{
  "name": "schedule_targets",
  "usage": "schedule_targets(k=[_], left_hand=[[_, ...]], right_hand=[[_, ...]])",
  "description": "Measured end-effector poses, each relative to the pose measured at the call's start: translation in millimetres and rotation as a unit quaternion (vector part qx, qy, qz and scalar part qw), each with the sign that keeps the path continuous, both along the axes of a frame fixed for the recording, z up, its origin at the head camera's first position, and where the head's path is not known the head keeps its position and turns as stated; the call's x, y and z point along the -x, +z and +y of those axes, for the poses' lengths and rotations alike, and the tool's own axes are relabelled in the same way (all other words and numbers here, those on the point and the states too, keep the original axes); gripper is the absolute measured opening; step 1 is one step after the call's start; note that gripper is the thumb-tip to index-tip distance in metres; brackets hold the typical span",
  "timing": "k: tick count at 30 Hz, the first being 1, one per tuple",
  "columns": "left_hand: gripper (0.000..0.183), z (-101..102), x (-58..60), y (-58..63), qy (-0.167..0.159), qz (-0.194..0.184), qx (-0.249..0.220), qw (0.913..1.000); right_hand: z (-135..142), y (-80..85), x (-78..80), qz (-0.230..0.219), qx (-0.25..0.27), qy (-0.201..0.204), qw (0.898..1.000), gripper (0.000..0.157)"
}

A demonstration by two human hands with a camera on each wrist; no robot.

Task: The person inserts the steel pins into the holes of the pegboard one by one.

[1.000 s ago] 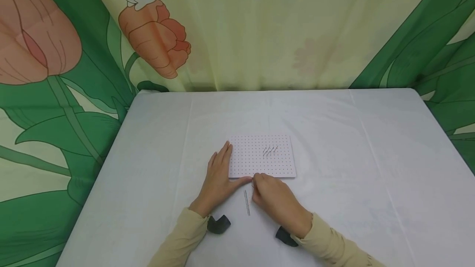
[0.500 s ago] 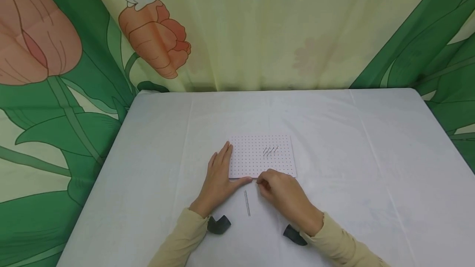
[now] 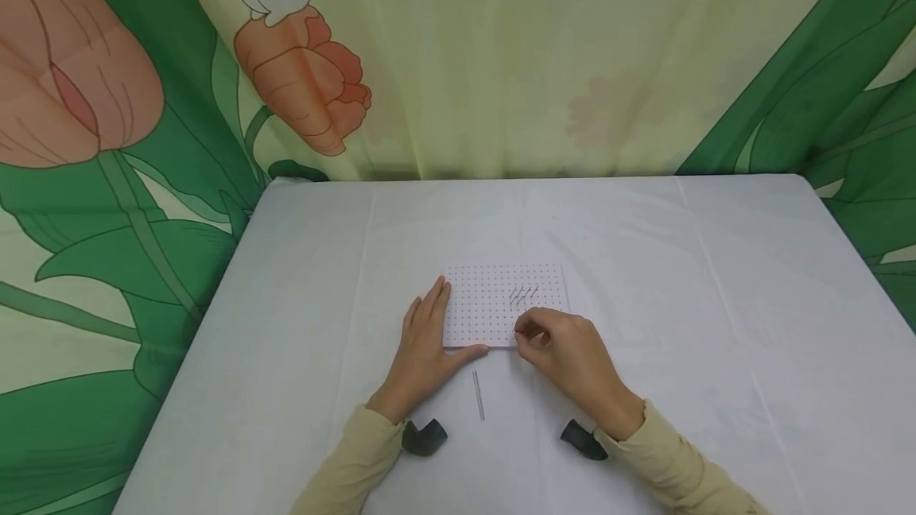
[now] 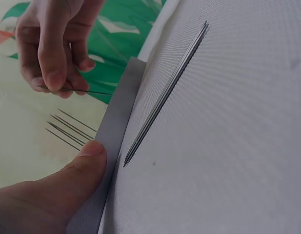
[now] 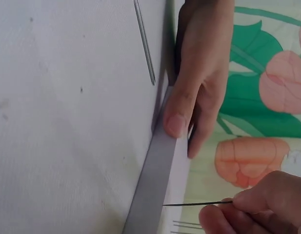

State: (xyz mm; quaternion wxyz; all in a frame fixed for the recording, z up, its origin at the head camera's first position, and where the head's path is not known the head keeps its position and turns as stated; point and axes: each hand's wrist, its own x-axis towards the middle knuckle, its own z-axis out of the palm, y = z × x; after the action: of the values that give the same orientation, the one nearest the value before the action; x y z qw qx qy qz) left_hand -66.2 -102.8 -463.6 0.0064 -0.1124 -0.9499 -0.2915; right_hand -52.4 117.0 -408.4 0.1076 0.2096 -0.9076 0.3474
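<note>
A white board (image 3: pixel 470 312) dotted with rows of small holes lies on the table. My left hand (image 3: pixel 421 352) rests against its left side, fingers extended along the edge and thumb (image 4: pixel 89 163) on the front edge. Over the board's front part, my right hand (image 3: pixel 578 352) pinches a thin dark needle (image 5: pixel 199 203) between thumb and fingertips. The needle points down toward the board; I cannot tell whether its tip is in a hole. Several needles (image 4: pixel 70 130) stand in the board behind that hand. A few loose needles (image 3: pixel 478 396) lie together on the cloth in front.
A white cloth (image 3: pixel 680 276) covers the table. Black wrist-worn pieces (image 3: pixel 425 437) sit under both forearms. Behind the table's back edge hangs a curtain (image 3: pixel 501 62) printed with flowers, leaves and a carrot.
My right hand has moved from the front edge, beside the loose needles, rightward and up over the board, pinching a needle. My left hand has stayed on the board.
</note>
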Motion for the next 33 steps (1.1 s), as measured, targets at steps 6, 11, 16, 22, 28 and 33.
schedule_targets(k=[6, 11, 16, 22, 28, 33], left_hand=[[0.111, 0.5, -0.2, 1.3, 0.005, -0.008, 0.004, 0.9999], [0.112, 0.7, 0.5, 0.2, 0.002, -0.006, 0.004, 1.0000], [0.112, 0.7, 0.2, 0.0, 0.001, -0.002, 0.005, 1.0000], [0.112, 0.7, -0.1, 0.5, 0.001, -0.005, 0.007, 1.0000], [0.112, 0.0, -0.4, 0.0, 0.002, -0.008, 0.006, 0.9999], [0.112, 0.6, -0.3, 0.6, 0.003, -0.007, 0.007, 1.0000]], right_hand=[[5.1, 2.5, 6.0, 0.015, 0.049, -0.006, 0.999, 0.022], [9.6, 3.6, 11.4, 0.022, 0.060, -0.014, 0.998, 0.021], [12.4, 3.6, 16.7, 0.016, 0.062, -0.023, 0.998, 0.020], [13.7, 1.6, 22.0, 0.005, 0.066, -0.030, 0.997, 0.017], [13.9, -2.6, 26.1, -0.008, 0.067, -0.039, 0.997, 0.014], [15.5, -6.1, 28.6, -0.011, 0.070, -0.039, 0.997, 0.014]])
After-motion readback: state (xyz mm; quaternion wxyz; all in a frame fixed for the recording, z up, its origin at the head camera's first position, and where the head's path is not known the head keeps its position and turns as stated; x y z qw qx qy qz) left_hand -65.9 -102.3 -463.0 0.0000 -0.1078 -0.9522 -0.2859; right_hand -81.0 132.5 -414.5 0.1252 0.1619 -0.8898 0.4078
